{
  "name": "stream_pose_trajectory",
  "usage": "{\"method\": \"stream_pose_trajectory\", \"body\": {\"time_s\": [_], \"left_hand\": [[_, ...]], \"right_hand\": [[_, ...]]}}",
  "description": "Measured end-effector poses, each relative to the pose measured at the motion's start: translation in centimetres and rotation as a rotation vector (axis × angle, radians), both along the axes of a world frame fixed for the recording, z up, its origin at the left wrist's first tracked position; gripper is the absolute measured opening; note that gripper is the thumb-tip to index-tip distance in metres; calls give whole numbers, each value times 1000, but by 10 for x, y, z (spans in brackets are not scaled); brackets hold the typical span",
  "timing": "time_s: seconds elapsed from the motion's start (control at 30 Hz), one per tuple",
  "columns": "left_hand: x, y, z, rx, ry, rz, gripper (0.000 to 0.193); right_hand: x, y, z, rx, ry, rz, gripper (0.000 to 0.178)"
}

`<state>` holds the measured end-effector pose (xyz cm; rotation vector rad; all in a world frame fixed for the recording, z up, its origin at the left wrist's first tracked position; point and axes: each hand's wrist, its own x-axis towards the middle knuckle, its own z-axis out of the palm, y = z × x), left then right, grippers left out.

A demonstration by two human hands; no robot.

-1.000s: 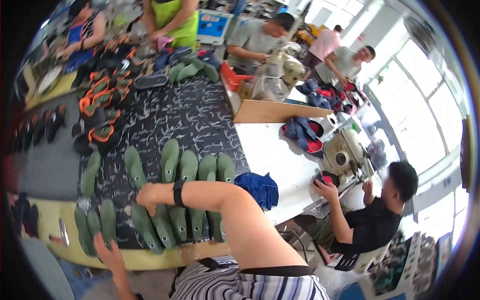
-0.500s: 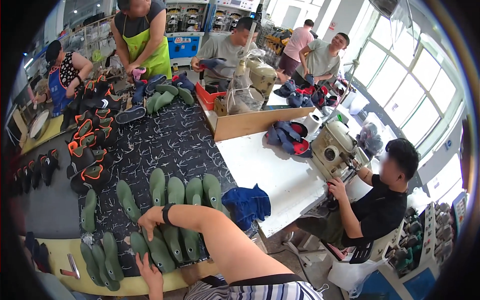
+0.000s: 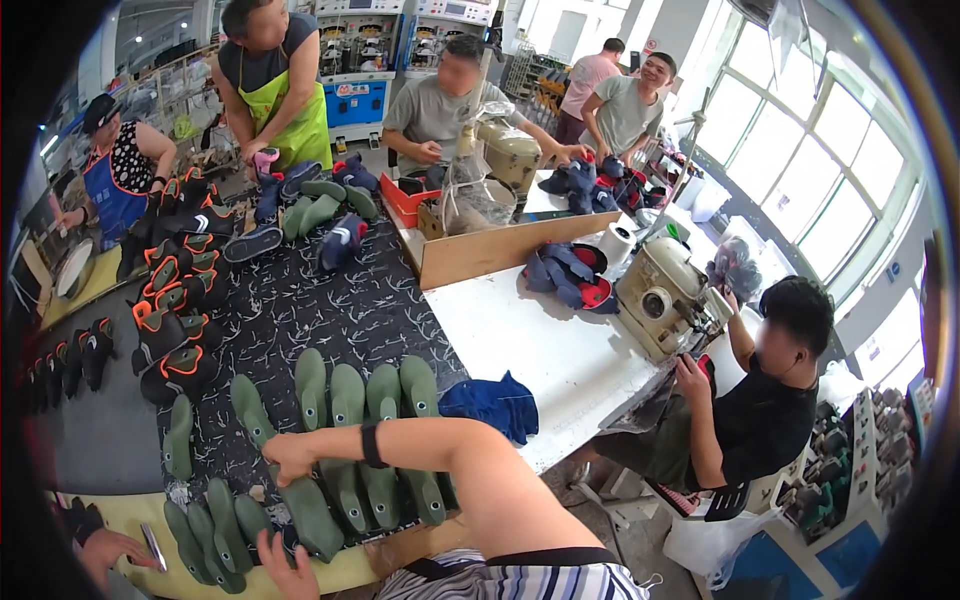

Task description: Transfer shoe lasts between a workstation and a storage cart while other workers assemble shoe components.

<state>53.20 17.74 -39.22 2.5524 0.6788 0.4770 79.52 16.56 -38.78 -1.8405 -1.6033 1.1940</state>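
Several green shoe lasts stand or lie in rows on the near end of a dark, thread-littered table top [image 3: 310, 310]. My right hand [image 3: 289, 458], reaching across from the lower right with a black band on the wrist, is closed over the far end of one green shoe last [image 3: 314, 518]. Another green last [image 3: 252, 408] lies just beyond its knuckles. My left hand [image 3: 286, 568] is low at the table's near edge, fingers apart and holding nothing. Close to it are a short-looking green last [image 3: 253, 517] and a group of lasts [image 3: 226, 525].
A co-worker's hand [image 3: 112, 553] is beside a hammer [image 3: 153, 546] at the near left. Orange-trimmed black shoes [image 3: 178, 325] line the left side. Blue cloth [image 3: 492, 407] lies right of the lasts. A co-worker sits at a sewing machine [image 3: 662, 295] on the right.
The short-looking last has shifted left to the group. My left hand has moved slightly left and down, away from the lasts. A navy shoe has appeared on the table's far part.
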Motion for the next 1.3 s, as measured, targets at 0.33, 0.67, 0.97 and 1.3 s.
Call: {"method": "stream_pose_trajectory", "body": {"time_s": [0.33, 0.67, 0.97, 1.3], "left_hand": [[18, -18, -36, -587, 131, -32, 65], [27, -14, -46, -355, -24, -39, 62], [28, -4, -57, -21, 250, -217, 66], [35, -9, -58, -26, 381, -202, 72]], "right_hand": [[-62, -68, 67, 209, -419, -8, 38], [-3, -145, 66, 17, 600, -821, 34], [46, -160, 75, 297, 972, -1293, 33], [161, 28, 55, 289, 975, -1005, 52]]}}
